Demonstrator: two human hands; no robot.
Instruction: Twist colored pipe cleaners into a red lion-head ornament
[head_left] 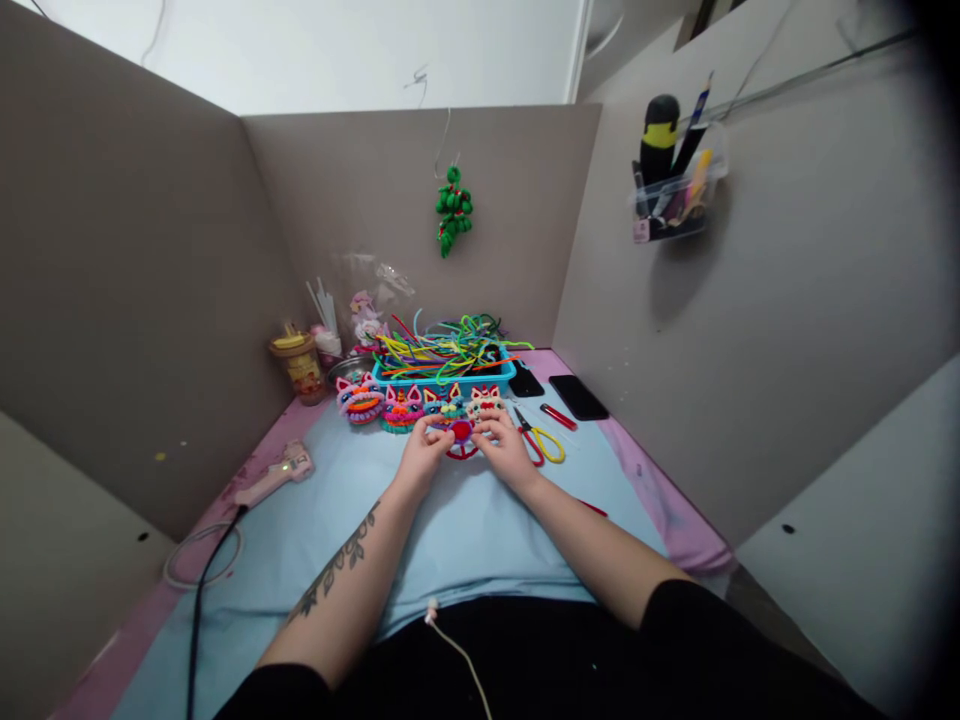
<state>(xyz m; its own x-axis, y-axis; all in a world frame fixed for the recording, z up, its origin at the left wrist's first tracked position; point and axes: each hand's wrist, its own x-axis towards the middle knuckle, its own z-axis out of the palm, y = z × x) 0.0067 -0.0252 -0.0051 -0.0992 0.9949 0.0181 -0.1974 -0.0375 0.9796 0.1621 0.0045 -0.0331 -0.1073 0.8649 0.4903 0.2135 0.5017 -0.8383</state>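
Note:
Between my two hands is a small red and purple pipe-cleaner piece (462, 436), with a round red middle and a red looped lower edge. My left hand (430, 446) pinches its left side, and my right hand (502, 442) grips the right side with bent fingers. Just behind my fingers stands a row of colourful pipe-cleaner animal heads, among them a pink one (359, 400), an orange and pink one (403, 406), a teal one (443, 402) and a white and red one (486, 400). My fingers partly cover the held piece.
Behind the heads, a blue basket (442, 383) holds many coloured pipe cleaners (450, 345). Scissors (541, 440), a red cutter (559, 417) and a black phone (578, 397) lie to the right. A pink glue gun (276, 474) with a cord rests left, near a lidded cup (298, 367).

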